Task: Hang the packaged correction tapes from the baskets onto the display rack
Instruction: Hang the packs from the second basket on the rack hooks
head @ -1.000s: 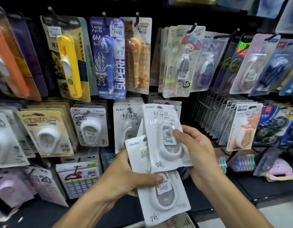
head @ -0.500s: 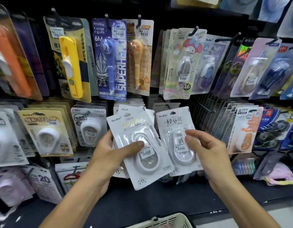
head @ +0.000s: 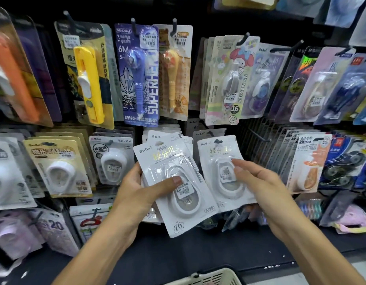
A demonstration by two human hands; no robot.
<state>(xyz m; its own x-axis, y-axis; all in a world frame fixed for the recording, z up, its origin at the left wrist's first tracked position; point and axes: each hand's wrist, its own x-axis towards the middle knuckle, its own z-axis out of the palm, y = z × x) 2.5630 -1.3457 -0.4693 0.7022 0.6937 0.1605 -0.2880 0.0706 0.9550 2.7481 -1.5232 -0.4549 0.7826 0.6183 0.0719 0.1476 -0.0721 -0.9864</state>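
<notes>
A: Left hand [head: 134,194]?
B: Grip clamped on a fanned stack of white packs [head: 173,182], thumb on top.
A: Right hand [head: 258,182]?
B: Fingertips pinch one pack [head: 221,169], at 3 o'clock of the stack, on its rack peg [head: 218,141].
A: Basket [head: 215,277]?
B: 6 o'clock.

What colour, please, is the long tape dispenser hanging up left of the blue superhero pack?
Yellow with a white slider, clearest in the head view.
</notes>
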